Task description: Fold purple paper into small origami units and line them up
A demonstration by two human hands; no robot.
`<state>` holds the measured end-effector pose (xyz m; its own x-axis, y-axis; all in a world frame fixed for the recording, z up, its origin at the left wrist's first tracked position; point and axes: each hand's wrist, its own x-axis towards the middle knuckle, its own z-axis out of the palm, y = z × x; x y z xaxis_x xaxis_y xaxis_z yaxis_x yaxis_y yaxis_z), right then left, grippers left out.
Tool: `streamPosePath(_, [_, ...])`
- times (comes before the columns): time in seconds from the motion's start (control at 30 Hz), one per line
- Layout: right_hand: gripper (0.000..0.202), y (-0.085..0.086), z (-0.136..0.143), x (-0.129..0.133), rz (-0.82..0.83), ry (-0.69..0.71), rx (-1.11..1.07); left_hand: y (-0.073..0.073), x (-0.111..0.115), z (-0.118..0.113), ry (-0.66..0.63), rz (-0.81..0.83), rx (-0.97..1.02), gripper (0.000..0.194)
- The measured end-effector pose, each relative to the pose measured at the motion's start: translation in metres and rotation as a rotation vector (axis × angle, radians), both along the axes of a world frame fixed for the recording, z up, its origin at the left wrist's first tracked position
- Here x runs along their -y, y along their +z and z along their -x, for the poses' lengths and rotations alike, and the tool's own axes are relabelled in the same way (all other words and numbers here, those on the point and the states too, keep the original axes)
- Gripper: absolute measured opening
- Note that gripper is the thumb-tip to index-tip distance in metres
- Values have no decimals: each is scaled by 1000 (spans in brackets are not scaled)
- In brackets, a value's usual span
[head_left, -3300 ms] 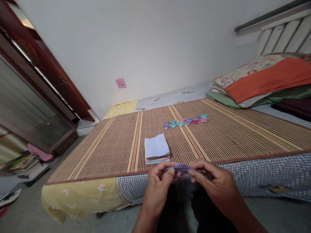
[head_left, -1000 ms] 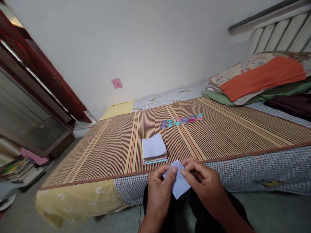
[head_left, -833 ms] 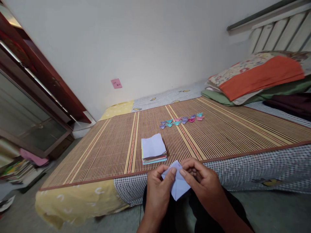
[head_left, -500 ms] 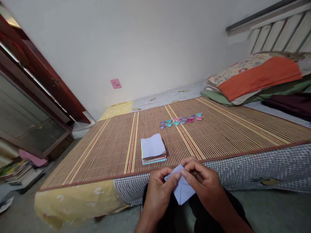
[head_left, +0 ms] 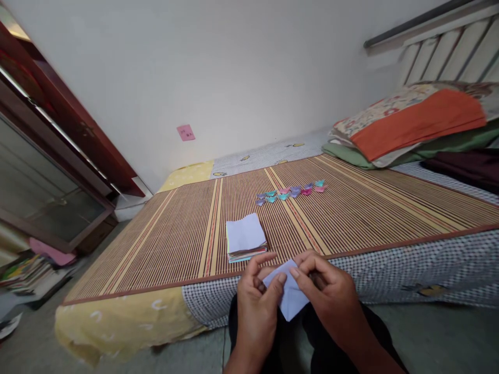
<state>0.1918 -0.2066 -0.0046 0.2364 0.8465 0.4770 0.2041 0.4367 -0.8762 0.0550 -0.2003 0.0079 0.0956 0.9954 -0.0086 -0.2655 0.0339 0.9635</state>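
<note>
A folded lavender paper (head_left: pixel 291 295) is held between both hands in front of the bed's edge, one corner pointing down. My left hand (head_left: pixel 259 301) pinches its left side with the thumb on top, the index finger raised off it. On the right side, my right hand (head_left: pixel 329 291) grips the paper near its upper corner, thumb on the face and fingers behind. Past the left hand lies a stack of square paper sheets (head_left: pixel 245 234), lavender on top. Farther back, several small folded paper pieces (head_left: pixel 290 193) in blue, pink and purple stand in two rows.
A striped woven mat (head_left: pixel 175 234) covers the bed. Folded bedding with an orange panel (head_left: pixel 421 124) is piled at the right. A pink card (head_left: pixel 186 132) is on the wall. Books (head_left: pixel 25 275) lie at far left, near a glass-fronted cabinet (head_left: pixel 50 187).
The left index finger has lifted and stretched away from the paper. The paper's lower corner has moved up slightly and its upper part has tilted a little.
</note>
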Motion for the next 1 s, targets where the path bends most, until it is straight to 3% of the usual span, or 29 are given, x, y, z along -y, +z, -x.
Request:
streamPosePath(0.13, [25,2,-3,2,-14,-24,17,0,-2,3,-28,46,31,56])
streamPosePath(0.3, [23,4,-9,0,-27,-34,-2,-2,-6,5,-172,128,121,31])
streamPosePath(0.53, [25,3,-11,-1,88,86,-292,-2,-5,5,-193,101,210,23])
streamPosePath(0.63, [25,6,-12,-1,89,94,-294,3,-3,7,-230,82,167,33])
streamPosePath(0.77, [25,13,-16,-3,48,119,-238,10,1,8,-177,7,71,56])
streamPosePath(1.0, [24,17,-19,-8,64,174,-214,4,0,11,-127,-84,-88,30])
